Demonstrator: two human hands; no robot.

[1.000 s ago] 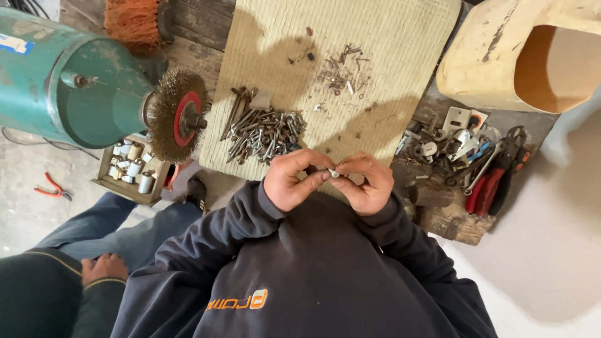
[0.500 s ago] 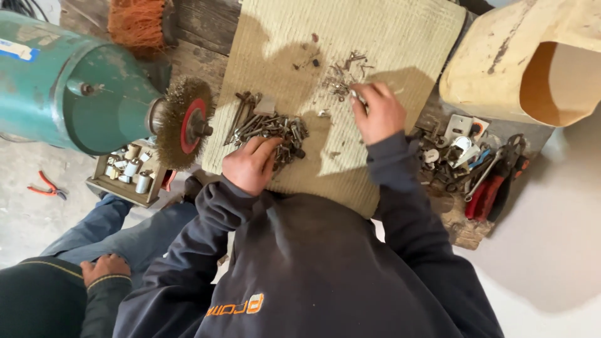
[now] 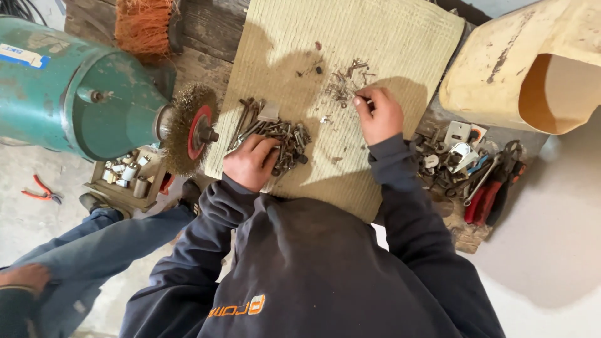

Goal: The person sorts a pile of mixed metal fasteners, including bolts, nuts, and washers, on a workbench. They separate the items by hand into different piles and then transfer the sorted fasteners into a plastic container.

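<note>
On the woven mat (image 3: 400,56), the left hand (image 3: 250,164) rests curled over the pile of rusty bolts (image 3: 275,133) near the mat's left edge, while the right hand (image 3: 379,114) pinches a small piece beside the scattered bits (image 3: 344,81) toward the far side. Sorting goes best when each piece is lifted clear, not dragged through its neighbours.

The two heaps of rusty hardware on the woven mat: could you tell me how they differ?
The heap of bolts by the left hand is dense, with long dark pieces; the scattered bits at the right hand are small, thin and loosely spread. Both lie on the mat and look rusty.
</note>
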